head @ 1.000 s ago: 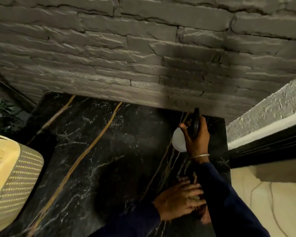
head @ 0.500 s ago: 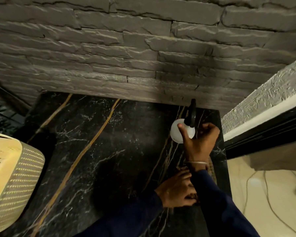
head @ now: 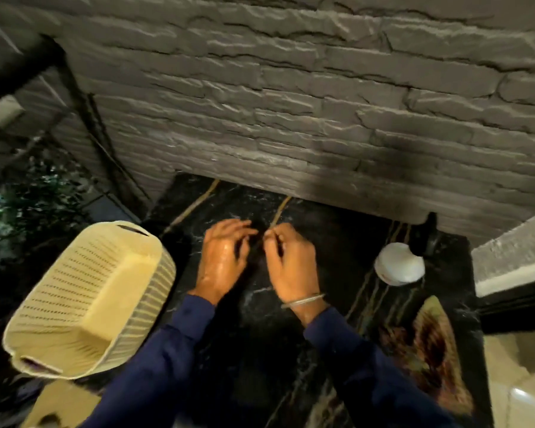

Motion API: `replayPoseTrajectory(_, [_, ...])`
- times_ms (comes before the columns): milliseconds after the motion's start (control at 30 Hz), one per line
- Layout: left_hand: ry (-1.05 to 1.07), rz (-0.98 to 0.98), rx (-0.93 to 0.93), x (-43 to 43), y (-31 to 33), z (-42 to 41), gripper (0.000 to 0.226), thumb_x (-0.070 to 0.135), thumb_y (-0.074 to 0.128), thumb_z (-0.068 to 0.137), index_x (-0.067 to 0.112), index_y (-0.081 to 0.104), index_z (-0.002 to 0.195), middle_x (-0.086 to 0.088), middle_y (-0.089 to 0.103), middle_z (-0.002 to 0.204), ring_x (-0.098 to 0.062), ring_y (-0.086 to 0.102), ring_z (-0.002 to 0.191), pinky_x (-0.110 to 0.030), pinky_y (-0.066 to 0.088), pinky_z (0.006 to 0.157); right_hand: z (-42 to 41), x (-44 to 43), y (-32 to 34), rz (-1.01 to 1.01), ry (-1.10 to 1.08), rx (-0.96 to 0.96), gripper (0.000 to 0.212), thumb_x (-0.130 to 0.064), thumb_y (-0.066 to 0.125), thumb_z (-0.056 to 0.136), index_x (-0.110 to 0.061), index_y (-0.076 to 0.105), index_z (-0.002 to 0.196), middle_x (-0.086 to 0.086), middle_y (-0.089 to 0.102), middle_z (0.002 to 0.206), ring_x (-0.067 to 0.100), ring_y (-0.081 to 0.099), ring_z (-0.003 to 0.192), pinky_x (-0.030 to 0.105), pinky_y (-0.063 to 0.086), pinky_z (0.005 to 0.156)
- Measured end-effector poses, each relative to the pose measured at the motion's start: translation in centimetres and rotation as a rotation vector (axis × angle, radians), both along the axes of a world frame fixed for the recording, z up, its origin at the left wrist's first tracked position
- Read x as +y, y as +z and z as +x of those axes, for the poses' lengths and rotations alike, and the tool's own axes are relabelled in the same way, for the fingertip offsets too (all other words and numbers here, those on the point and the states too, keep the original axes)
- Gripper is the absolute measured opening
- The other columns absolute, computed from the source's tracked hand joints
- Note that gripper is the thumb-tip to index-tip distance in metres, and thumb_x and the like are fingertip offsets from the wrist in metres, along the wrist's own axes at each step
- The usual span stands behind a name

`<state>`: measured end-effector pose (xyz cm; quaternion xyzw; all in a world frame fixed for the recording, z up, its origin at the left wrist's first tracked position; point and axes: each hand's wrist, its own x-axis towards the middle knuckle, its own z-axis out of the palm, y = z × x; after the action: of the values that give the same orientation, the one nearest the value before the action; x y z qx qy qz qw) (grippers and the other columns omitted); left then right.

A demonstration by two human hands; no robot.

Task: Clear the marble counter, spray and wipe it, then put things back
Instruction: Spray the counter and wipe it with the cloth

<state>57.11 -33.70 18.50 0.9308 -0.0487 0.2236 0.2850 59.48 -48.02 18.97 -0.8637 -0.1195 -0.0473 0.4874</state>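
Observation:
The black marble counter point(head: 346, 239) with gold veins runs up to a stone wall. A white spray bottle point(head: 399, 267) with a black trigger head stands near its back right corner, with no hand on it. A brownish patterned cloth point(head: 430, 344) lies on the counter's right front. My left hand point(head: 223, 261) and my right hand point(head: 291, 267) hover side by side over the middle of the counter. Their fingers are loosely curled, and I see nothing held in either. A thin bangle sits on my right wrist.
A cream perforated plastic basket point(head: 84, 304) sits tilted just off the counter's left edge. Behind it are a leafy plant point(head: 34, 196) and a dark frame. The grey stone wall point(head: 291, 103) bounds the back. A white textured ledge point(head: 513, 261) stands at the right.
My right hand has let go of the spray bottle, which now stands at the back right. Both hands have moved left to the counter's middle, and my view has swung left.

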Motion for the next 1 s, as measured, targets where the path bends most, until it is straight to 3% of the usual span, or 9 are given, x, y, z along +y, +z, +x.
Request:
replayPoseTrajectory(67, [0.21,0.029,0.046,6.7,-0.5,-0.7,0.029,0.017,0.052,0.083,0.017,0.075,0.101,-0.005,0.073,0.107,-0.028,0.067,0.101,-0.039,0.048,0.093,-0.9,4.0,-1.0,-0.076,0.086,0.116,0.018,-0.028,0.056,0.088,-0.013,0.064,0.093,0.009,0.072,0.083,0.028,0.068,0.079,0.039,0.053,0.072])
replayPoseTrajectory(133, [0.436,0.121,0.076,14.5,-0.5,-2.9,0.027,0.018,0.056,0.08,0.019,0.073,0.101,-0.006,0.072,0.112,-0.029,0.064,0.104,-0.043,0.047,0.096,-2.1,8.8,-1.2,-0.102,0.148,0.245,0.03,-0.036,0.062,0.087,-0.009,0.065,0.1,0.014,0.074,0.092,0.031,0.069,0.092,0.038,0.053,0.081])
replayPoseTrajectory(300, [0.918,0.172,0.505,26.1,-1.4,-9.1,0.055,0.037,0.063,0.084,0.007,0.056,0.129,-0.021,0.05,0.14,-0.04,0.04,0.133,-0.053,0.032,0.106,-4.6,18.1,-1.7,-0.285,0.3,0.615,0.066,-0.058,0.062,0.082,-0.003,0.058,0.119,0.019,0.064,0.121,0.034,0.058,0.117,0.037,0.047,0.098])
replayPoseTrajectory(367, [0.916,0.038,0.742,28.2,-1.7,-10.7,0.064,0.036,0.069,0.085,0.005,0.046,0.135,-0.027,0.052,0.136,-0.044,0.046,0.128,-0.053,0.038,0.102,-5.1,20.7,-2.4,-0.303,0.304,0.659,0.068,-0.056,0.067,0.079,-0.005,0.056,0.123,0.016,0.064,0.123,0.031,0.058,0.118,0.038,0.048,0.099])
replayPoseTrajectory(433, [0.859,-0.029,0.853,28.9,-2.1,-11.8,0.055,0.033,0.067,0.089,0.0,0.05,0.129,-0.031,0.06,0.123,-0.047,0.056,0.116,-0.048,0.047,0.092,-5.6,22.7,-3.1,-0.347,0.282,0.684,0.072,-0.051,0.069,0.079,-0.005,0.05,0.131,0.013,0.059,0.13,0.03,0.053,0.124,0.036,0.045,0.103])
replayPoseTrajectory(567, [0.821,0.071,0.757,29.5,-2.5,-13.3,0.025,0.015,0.06,0.093,0.0,0.065,0.112,-0.031,0.066,0.11,-0.048,0.062,0.103,-0.048,0.05,0.083,-6.0,23.9,-4.4,-0.411,0.213,0.71,0.059,-0.027,0.068,0.084,-0.002,0.047,0.133,0.016,0.053,0.135,0.031,0.051,0.125,0.036,0.044,0.104])
replayPoseTrajectory(667, [0.813,0.082,0.712,29.9,-2.3,-13.3,0.021,0.011,0.06,0.091,0.007,0.072,0.108,-0.03,0.069,0.103,-0.048,0.064,0.098,-0.047,0.052,0.079,-6.0,23.4,-4.8,-0.42,0.158,0.722,0.047,-0.017,0.059,0.089,-0.003,0.047,0.132,0.016,0.048,0.138,0.031,0.048,0.126,0.032,0.04,0.103])
replayPoseTrajectory(900, [0.608,0.099,0.663,24.6,-1.8,-10.0,0.017,0.021,0.062,0.09,0.019,0.074,0.103,-0.019,0.073,0.098,-0.041,0.066,0.096,-0.042,0.054,0.077,-3.0,15.1,-3.5,-0.504,0.091,0.543,0.032,-0.021,0.061,0.088,-0.008,0.062,0.117,0.013,0.065,0.115,0.029,0.062,0.106,0.039,0.053,0.093])
replayPoseTrajectory(1000, [0.482,-0.055,0.707,19.2,-2.5,-8.2,0.021,0.026,0.063,0.088,0.018,0.075,0.103,-0.013,0.075,0.096,-0.033,0.07,0.095,-0.038,0.058,0.077,-0.7,7.9,-2.8,-0.49,-0.041,0.547,0.022,-0.025,0.063,0.086,-0.011,0.066,0.103,0.007,0.067,0.1,0.024,0.066,0.091,0.034,0.056,0.078])
